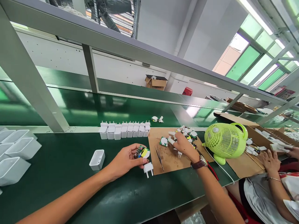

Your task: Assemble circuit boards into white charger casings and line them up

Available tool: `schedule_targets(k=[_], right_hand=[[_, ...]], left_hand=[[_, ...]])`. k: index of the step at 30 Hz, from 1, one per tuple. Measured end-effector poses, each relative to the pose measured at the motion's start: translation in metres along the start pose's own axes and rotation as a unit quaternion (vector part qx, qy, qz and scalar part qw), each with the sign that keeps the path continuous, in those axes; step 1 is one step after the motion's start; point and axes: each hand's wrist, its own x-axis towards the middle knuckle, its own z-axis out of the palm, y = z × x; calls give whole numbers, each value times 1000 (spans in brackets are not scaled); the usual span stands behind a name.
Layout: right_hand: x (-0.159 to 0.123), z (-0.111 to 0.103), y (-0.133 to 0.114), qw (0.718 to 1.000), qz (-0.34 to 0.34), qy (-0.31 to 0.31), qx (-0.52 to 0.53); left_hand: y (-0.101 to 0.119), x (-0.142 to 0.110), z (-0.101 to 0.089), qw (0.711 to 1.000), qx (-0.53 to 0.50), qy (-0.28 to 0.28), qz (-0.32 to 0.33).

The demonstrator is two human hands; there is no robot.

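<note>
My left hand (130, 160) is closed on a circuit board (143, 152) with yellow and white parts; a white two-pin plug piece (148, 168) hangs just below it. White covers sit on the fingertips of my right hand (179, 142), and its fingers are apart over the cardboard sheet (153, 147). Beside those fingertips lies a single board (163, 142), with a pile of boards (190, 134) just behind the hand. Tweezers (159, 158) rest on the cardboard between my hands. A white open housing (97, 160) lies left of my left hand.
White plug housings (124, 130) stand in a row at the back. Larger white housings (16, 155) are stacked at far left. A green fan (225, 141) and red-handled pliers (212, 170) are to the right. At far right, a co-worker's hand (269, 161) is near an open carton (275, 133).
</note>
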Motion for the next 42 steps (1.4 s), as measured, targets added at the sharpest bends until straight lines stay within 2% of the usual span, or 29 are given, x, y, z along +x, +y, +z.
schedule_targets(k=[3, 6, 10, 14, 19, 23, 25, 27, 29, 31, 36, 39, 42], right_hand=[[10, 11, 8, 998, -15, -39, -44], [18, 18, 12, 995, -19, -63, -78], [34, 13, 15, 991, -20, -77, -107], [68, 17, 9, 987, -23, -56, -149], [131, 59, -12, 971, -60, -85, -217], [175, 98, -31, 954, -56, -118, -272], [189, 108, -37, 945, -48, -135, -294], [195, 106, -38, 938, -37, -143, -314], [192, 91, -33, 933, -29, -143, -329], [179, 67, -23, 930, -28, -150, -334], [113, 5, 6, 921, -43, -197, -334], [71, -10, 12, 923, -58, -191, -330], [38, -9, 8, 934, -89, -146, -314]], left_hand=[[-7, -28, -19, 997, -54, -23, -55], [-20, -43, -30, 990, -110, -22, -91], [-37, -46, -37, 981, -158, 5, -116], [-51, -42, -40, 978, -169, -2, -119], [-61, -45, -43, 979, -175, -24, -101], [-62, -49, -45, 980, -167, -33, -104], [-61, -50, -46, 978, -170, -47, -112], [-59, -51, -47, 975, -176, -58, -120], [-57, -51, -48, 976, -170, -57, -122], [-54, -50, -48, 980, -149, -47, -122], [-52, -47, -47, 984, -119, -37, -127], [-55, -46, -47, 988, -98, -28, -119], [-58, -47, -46, 990, -86, -10, -108]])
